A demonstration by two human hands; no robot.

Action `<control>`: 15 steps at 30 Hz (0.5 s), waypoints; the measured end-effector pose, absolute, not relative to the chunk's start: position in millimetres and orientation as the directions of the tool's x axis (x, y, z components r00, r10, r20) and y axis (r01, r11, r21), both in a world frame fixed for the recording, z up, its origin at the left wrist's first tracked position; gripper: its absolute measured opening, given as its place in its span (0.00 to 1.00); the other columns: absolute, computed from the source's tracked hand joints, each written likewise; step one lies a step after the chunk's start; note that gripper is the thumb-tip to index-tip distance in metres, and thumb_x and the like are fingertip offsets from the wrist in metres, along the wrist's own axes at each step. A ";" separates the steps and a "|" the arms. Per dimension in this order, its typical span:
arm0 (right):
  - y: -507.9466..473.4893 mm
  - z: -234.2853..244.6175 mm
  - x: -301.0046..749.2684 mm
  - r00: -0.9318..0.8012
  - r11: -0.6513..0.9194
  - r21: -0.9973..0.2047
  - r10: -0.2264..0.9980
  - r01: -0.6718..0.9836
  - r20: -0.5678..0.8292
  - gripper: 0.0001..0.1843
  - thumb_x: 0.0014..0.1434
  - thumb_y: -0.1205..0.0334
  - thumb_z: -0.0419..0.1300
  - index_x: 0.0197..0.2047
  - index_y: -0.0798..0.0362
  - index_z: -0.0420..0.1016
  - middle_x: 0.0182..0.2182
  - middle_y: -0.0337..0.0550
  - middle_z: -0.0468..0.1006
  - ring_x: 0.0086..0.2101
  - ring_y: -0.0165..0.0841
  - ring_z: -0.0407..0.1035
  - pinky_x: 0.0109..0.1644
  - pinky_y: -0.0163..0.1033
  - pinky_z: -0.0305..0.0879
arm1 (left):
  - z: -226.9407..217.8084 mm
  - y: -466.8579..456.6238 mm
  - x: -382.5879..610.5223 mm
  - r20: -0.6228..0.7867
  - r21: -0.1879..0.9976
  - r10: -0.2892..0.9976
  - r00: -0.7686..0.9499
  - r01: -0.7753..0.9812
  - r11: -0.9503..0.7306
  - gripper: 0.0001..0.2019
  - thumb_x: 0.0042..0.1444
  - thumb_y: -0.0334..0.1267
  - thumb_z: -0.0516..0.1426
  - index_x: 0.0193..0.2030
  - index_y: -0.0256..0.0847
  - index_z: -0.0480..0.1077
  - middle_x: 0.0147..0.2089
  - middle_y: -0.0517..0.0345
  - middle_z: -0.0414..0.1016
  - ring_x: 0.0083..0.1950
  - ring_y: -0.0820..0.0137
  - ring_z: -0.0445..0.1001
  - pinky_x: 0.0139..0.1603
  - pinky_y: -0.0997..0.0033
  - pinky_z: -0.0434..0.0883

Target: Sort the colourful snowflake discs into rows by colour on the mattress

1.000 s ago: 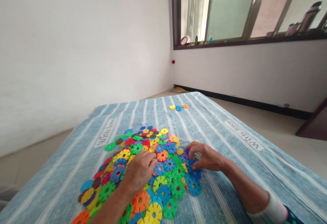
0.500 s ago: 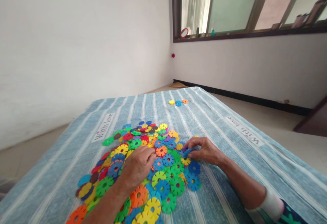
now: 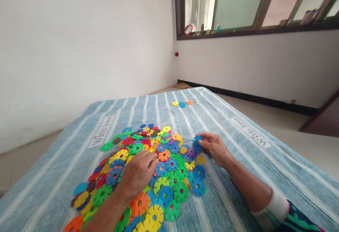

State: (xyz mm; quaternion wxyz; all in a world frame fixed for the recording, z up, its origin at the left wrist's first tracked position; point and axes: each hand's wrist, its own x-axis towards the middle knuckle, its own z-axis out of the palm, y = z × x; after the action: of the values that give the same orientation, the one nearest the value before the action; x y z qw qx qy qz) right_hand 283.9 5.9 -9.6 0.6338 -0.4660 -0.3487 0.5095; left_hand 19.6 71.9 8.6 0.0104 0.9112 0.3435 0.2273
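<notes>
A wide heap of notched plastic discs (image 3: pixel 180 191) in green, blue, yellow, orange, red and purple covers the near middle of the cloth. At the heap's right side, my right hand (image 3: pixel 215 148) pinches a blue notched disc (image 3: pixel 197 143) between thumb and fingers, raised on its edge. My left hand (image 3: pixel 140 171) rests over the middle of the heap with its fingers curled in; whatever they hold, if anything, is hidden. Below the right hand lie a small yellow disc (image 3: pixel 201 159) and a purple disc (image 3: pixel 191 152).
A striped blue and white cloth (image 3: pixel 233 175) covers the table. Toward its far edge sit a yellow disc (image 3: pixel 175 103), a blue disc (image 3: pixel 182 105) and an orange disc (image 3: pixel 189 102) in a row. Beyond stand a white wall (image 3: pixel 84 37) and a window (image 3: pixel 238 6) with small items on its sill.
My right hand has lifted a blue disc from the heap's right edge and moved it slightly up and away, uncovering a small yellow disc. The left hand stays over the heap.
</notes>
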 end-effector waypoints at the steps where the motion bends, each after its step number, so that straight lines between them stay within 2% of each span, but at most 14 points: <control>1: 6.0 -9.3 284.8 0.265 0.049 -0.949 0.963 -0.311 -0.037 0.20 0.39 0.57 0.70 0.36 0.55 0.75 0.25 0.39 0.79 0.25 0.30 0.72 0.31 0.35 0.67 | 8.5 72.1 19.8 0.411 0.176 0.627 0.661 0.618 -0.766 0.13 0.59 0.37 0.48 0.30 0.39 0.71 0.28 0.55 0.71 0.34 0.67 0.70 0.37 0.69 0.67; 6: 9.9 -16.6 291.8 0.378 0.078 -0.983 0.926 -0.164 0.010 0.20 0.41 0.58 0.66 0.40 0.55 0.74 0.25 0.39 0.79 0.25 0.31 0.72 0.32 0.37 0.67 | 8.3 72.2 19.5 0.411 0.174 0.622 0.667 0.612 -0.772 0.13 0.59 0.36 0.47 0.31 0.38 0.71 0.28 0.55 0.71 0.34 0.67 0.70 0.36 0.68 0.67; 9: 12.0 -24.0 296.1 0.426 0.111 -0.985 0.891 0.135 0.159 0.17 0.45 0.61 0.61 0.40 0.55 0.75 0.30 0.43 0.80 0.30 0.35 0.73 0.38 0.41 0.68 | 7.3 72.2 18.5 0.416 0.164 0.619 0.666 0.614 -0.772 0.13 0.59 0.36 0.47 0.31 0.38 0.71 0.28 0.55 0.71 0.34 0.67 0.70 0.36 0.69 0.67; 12: 11.8 -28.9 297.9 0.387 0.131 -0.876 0.860 0.465 0.333 0.15 0.49 0.64 0.57 0.41 0.54 0.77 0.36 0.44 0.80 0.37 0.38 0.73 0.46 0.44 0.67 | 6.3 72.2 17.8 0.425 0.151 0.613 0.666 0.616 -0.773 0.13 0.59 0.36 0.47 0.31 0.38 0.72 0.28 0.56 0.71 0.33 0.68 0.70 0.35 0.69 0.67; 15: 10.5 -30.7 297.6 0.302 0.140 -0.768 0.864 0.625 0.403 0.16 0.51 0.66 0.55 0.43 0.53 0.77 0.40 0.44 0.80 0.39 0.38 0.73 0.47 0.44 0.66 | 6.6 71.8 17.8 0.429 0.137 0.608 0.668 0.617 -0.775 0.13 0.59 0.35 0.47 0.31 0.39 0.72 0.27 0.56 0.71 0.33 0.68 0.70 0.35 0.70 0.67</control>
State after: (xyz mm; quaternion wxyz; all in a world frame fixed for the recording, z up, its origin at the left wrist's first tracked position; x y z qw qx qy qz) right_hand 297.6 10.5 -30.7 0.4859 -0.6442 -0.5777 0.1231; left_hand 17.8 71.8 6.6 -0.0100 0.9133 0.3353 0.2312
